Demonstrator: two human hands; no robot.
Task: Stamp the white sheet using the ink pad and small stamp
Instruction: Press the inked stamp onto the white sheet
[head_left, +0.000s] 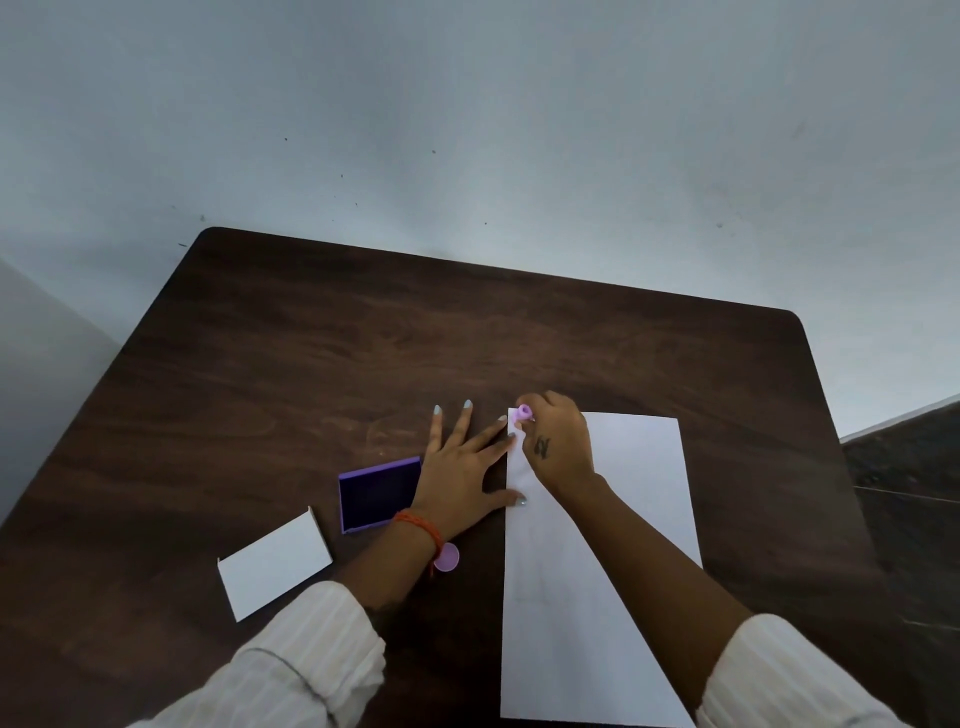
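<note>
A white sheet (639, 499) lies on the right half of the dark wooden table (322, 374). My right hand (558, 441) grips a small pink stamp (524, 413) at the sheet's far left corner, its lower end hidden by my fingers. My left hand (462, 467) lies flat with fingers spread, its thumb and forefinger touching the sheet's left edge. An open purple ink pad (378, 493) sits just left of my left hand, its dark pad facing up.
A white box lid (275, 564) lies at the near left. A small round pink cap (447, 557) rests beside my left wrist. A pale wall (467, 130) rises behind the table's far edge. A darker surface (909, 467) shows at the right.
</note>
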